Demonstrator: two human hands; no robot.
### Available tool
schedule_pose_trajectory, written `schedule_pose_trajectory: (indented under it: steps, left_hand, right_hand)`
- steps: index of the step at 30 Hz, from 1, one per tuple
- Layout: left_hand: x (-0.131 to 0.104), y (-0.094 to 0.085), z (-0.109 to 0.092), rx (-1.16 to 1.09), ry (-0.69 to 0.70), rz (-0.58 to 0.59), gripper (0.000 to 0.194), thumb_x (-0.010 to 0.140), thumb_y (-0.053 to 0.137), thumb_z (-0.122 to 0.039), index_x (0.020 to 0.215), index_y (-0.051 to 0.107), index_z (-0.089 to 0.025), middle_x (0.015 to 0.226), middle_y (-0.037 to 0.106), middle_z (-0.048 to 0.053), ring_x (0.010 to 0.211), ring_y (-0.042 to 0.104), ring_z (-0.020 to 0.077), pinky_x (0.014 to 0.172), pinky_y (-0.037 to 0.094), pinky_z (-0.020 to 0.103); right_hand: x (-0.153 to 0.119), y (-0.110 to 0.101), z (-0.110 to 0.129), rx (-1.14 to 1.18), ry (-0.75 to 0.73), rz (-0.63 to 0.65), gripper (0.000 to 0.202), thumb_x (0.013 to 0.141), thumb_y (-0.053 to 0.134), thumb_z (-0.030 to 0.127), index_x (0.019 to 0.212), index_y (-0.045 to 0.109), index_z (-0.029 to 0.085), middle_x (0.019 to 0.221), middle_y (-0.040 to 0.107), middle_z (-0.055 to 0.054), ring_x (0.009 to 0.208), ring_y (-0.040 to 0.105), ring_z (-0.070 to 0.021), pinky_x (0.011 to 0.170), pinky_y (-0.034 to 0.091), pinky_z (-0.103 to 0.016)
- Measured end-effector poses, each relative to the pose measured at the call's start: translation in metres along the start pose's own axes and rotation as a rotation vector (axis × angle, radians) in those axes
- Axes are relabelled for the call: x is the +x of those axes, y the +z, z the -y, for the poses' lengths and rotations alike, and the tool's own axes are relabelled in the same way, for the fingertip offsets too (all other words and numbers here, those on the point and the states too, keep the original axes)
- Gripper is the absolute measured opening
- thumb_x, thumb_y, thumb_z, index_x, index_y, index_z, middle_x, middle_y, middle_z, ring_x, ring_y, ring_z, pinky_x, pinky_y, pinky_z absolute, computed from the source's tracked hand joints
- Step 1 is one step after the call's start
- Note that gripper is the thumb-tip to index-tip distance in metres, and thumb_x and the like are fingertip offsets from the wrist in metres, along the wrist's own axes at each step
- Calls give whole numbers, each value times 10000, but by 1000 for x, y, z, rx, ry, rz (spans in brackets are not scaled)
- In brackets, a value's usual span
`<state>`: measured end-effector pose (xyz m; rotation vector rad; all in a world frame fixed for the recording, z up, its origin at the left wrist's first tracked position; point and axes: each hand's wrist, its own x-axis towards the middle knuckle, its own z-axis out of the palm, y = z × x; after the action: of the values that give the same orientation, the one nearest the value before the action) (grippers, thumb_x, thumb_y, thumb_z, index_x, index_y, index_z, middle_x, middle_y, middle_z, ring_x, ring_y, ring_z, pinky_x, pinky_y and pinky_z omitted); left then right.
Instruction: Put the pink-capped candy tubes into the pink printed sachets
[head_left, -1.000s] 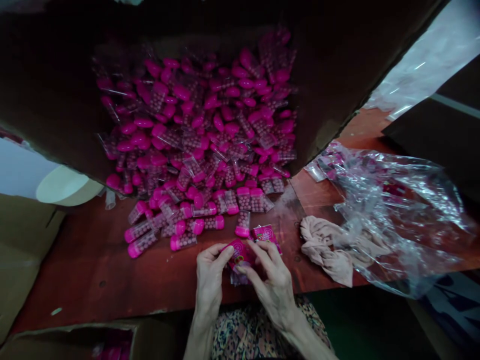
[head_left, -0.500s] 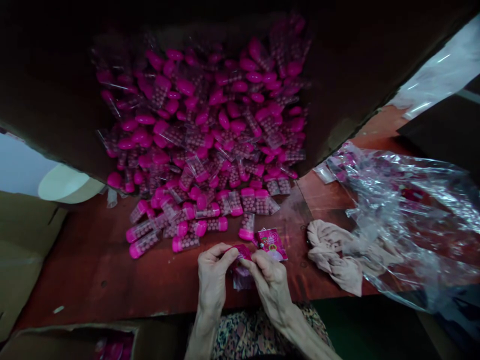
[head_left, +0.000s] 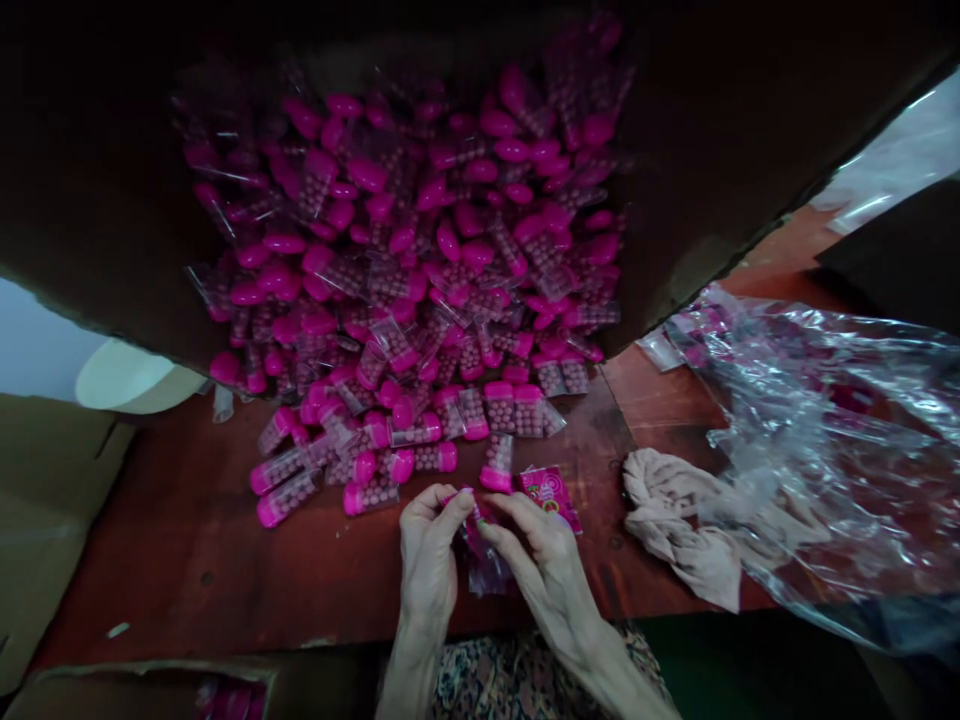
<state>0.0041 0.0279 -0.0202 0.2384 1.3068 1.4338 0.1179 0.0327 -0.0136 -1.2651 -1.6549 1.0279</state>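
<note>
My left hand (head_left: 430, 545) pinches a pink printed plastic packet (head_left: 480, 545) between thumb and forefinger, close to the table's front edge. On the packet's right side, the thumb and forefinger of my right hand (head_left: 544, 550) close at its upper edge. The packet's lower end is clear and hangs below the fingers; its contents I cannot make out. Just beyond my right hand lies a flat pink printed packet (head_left: 551, 495). Beside that stands a clear tube of small pink balls (head_left: 497, 462) with a bright pink cap, cap end toward me.
A heap of similar pink-capped tubes (head_left: 405, 260) spills from a dark carton onto the red table (head_left: 172, 540). To the right lie a beige cloth (head_left: 679, 520) and crumpled clear plastic (head_left: 840, 430). A pale bowl (head_left: 139, 378) is at left; an open carton (head_left: 150, 690) sits below the front edge.
My right fingers have loosened and spread slightly along the packet, which has turned more upright in my left fingers. The view has shifted a little.
</note>
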Motion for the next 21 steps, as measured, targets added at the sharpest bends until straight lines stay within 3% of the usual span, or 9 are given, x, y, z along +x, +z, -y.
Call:
schedule_pose_trajectory:
  steps: [4, 7, 11, 17, 21]
  left_hand:
    - [0, 4, 0, 36, 45, 4, 212, 608, 760, -297, 565, 619, -145, 522, 570, -43, 496, 470, 70, 526, 398, 190]
    - [1, 3, -3, 74, 99, -13, 144, 624, 753, -262, 613, 664, -150, 572, 623, -27, 560, 521, 91, 580, 420, 199]
    - [1, 2, -11, 68, 165, -70, 91, 621, 746, -214, 656, 680, -162, 624, 662, -19, 595, 563, 104, 613, 442, 211]
    - [0, -1, -18, -26, 93, -40, 190, 578, 754, -178, 759, 698, -163, 704, 687, 19, 647, 601, 115, 630, 464, 210]
    - [0, -12, -20, 138, 119, 18, 222, 626, 734, -211, 843, 713, -171, 794, 702, 40, 717, 613, 133, 667, 470, 216]
  right_hand:
    - [4, -3, 3, 168, 201, 13, 263, 871, 518, 328, 717, 662, 171, 599, 623, 10, 558, 568, -132, 519, 440, -204]
    - [8, -6, 2, 215, 257, -56, 224, 838, 561, 352, 792, 682, 169, 684, 657, -13, 629, 596, -150, 571, 471, -221]
    - [14, -4, 5, 278, 259, -35, 265, 768, 637, 337, 976, 666, 176, 785, 666, -35, 680, 612, -160, 591, 499, -241]
    - [13, 7, 6, 242, 235, -29, 101, 737, 662, 270, 708, 637, 176, 650, 601, 6, 595, 548, -138, 555, 454, -242]
    - [13, 6, 5, 162, 177, -39, 53, 739, 651, 223, 704, 633, 189, 660, 598, 12, 596, 539, -134, 554, 431, -235]
